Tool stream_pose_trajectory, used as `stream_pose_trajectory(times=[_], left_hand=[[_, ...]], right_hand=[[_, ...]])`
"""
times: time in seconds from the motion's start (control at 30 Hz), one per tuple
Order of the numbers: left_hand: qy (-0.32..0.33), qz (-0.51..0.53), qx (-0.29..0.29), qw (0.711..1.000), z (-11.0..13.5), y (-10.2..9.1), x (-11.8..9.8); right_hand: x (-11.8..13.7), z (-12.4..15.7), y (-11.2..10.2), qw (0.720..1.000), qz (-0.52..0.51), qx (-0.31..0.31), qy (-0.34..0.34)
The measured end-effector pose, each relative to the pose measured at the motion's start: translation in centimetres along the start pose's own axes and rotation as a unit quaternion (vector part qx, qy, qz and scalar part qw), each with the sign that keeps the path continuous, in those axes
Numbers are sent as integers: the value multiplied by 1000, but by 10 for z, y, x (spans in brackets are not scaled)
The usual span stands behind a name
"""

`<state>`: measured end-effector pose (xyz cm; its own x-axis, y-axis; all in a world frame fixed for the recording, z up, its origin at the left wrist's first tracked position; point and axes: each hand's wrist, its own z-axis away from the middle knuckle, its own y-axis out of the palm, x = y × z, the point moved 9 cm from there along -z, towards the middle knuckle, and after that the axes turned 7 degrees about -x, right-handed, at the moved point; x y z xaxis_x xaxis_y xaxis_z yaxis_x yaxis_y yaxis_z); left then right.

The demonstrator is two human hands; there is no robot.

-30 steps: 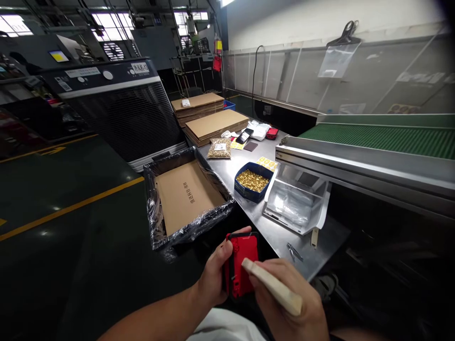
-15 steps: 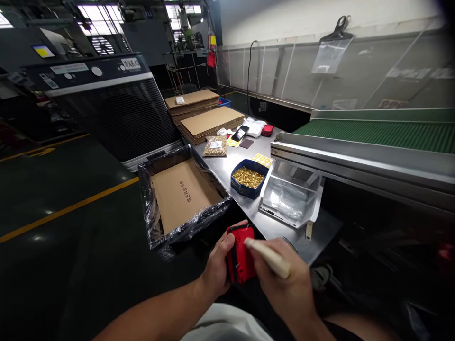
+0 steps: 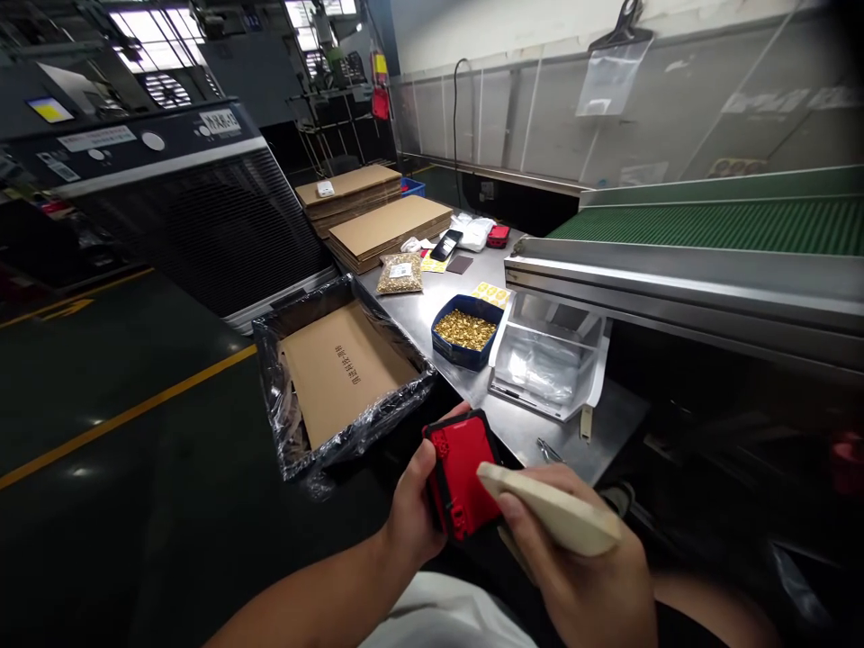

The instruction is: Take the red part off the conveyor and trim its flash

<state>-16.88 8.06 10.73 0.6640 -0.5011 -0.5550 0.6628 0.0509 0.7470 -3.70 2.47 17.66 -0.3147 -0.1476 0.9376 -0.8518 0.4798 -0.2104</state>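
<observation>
While the left hand (image 3: 411, 513) clasps a red case (image 3: 465, 477), the right hand (image 3: 573, 576) holds perhaps a brush handle (image 3: 550, 513).

Factory floor seen past a long work counter.

A brushed stainless-steel counter (image 3: 432, 310) runs from centre toward 12 o'clock, bearing flat brown cardboard stacks (image 3: 388, 225). At 3 o'clock a green ribbed conveyor belt (image 3: 729, 225) sits on a steel frame, backed by a grey panelled wall (image 3: 540, 126) where a clear plastic bag (image 3: 611, 76) hangs from a black clip. At 10 o'clock stands a large dark machine with a louvred front (image 3: 195, 225). The dark glossy floor (image 3: 101, 468) carries a yellow painted line (image 3: 128, 414). Bright windows (image 3: 145, 22) glow at 11 o'clock.
</observation>
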Motion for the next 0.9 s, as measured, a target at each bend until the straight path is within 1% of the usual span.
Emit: stream_pose_trajectory(times=[0.03, 0.1, 0.2, 0.23, 0.27, 0.3, 0.33, 0.4, 0.43, 0.47, 0.5, 0.53, 0.57, 0.63, 0.67, 0.7, 0.73, 0.9], left_hand=[[10, -8, 2, 1000, 0, 0, 0], [27, -25, -5, 999, -1, -2, 0], [33, -33, -15, 999, -2, -4, 0], [31, -33, -17, 999, -3, -5, 0], [25, -29, -18, 999, -4, -6, 0], [18, -22, -20, 999, -5, -8, -1], [12, -14, -22, 1000, -6, -10, -2], [3, 5, -19, 1000, -8, -13, -5], [1, 12, -15, 1000, -8, -14, -7], [0, 17, -9, 1000, -8, -15, -9], [-1, 19, -2, 1000, -8, -15, -10], [-1, 19, 7, 1000, -7, -14, -12], [0, 18, 17, 1000, -6, -13, -13], [3, 17, 39, 999, -4, -9, -15], [6, 18, 48, 999, -3, -8, -17], [9, 19, 55, 998, -2, -8, -18], [11, 21, 60, 998, -1, -8, -19], [11, 20, 67, 997, 2, -14, -23]], right_hand=[[3, 0, 7, 1000, -14, 19, -1], [5, -1, 15, 999, -17, 29, 6], [4, -6, 20, 999, -7, 36, -1], [1, -9, 21, 999, -6, 42, -2], [-4, -13, 18, 999, 0, 34, 3], [-15, -18, 13, 1000, 13, 11, 19], [-29, -24, 4, 998, 35, -25, 43], [-63, -35, -11, 987, 87, -100, 92], [-80, -39, -13, 982, 113, -111, 104], [-96, -44, -9, 979, 142, -101, 104], [-109, -49, -2, 977, 181, -76, 89], [-118, -53, 9, 969, 237, -43, 60], [-126, -56, 21, 953, 303, -4, 25], [-137, -61, 45, 903, 423, 62, -40], [-140, -63, 55, 879, 464, 86, -63], [-144, -67, 63, 861, 491, 104, -75], [-147, -70, 69, 851, 506, 116, -81], [-161, -84, 92, 818, 550, 143, -91]])
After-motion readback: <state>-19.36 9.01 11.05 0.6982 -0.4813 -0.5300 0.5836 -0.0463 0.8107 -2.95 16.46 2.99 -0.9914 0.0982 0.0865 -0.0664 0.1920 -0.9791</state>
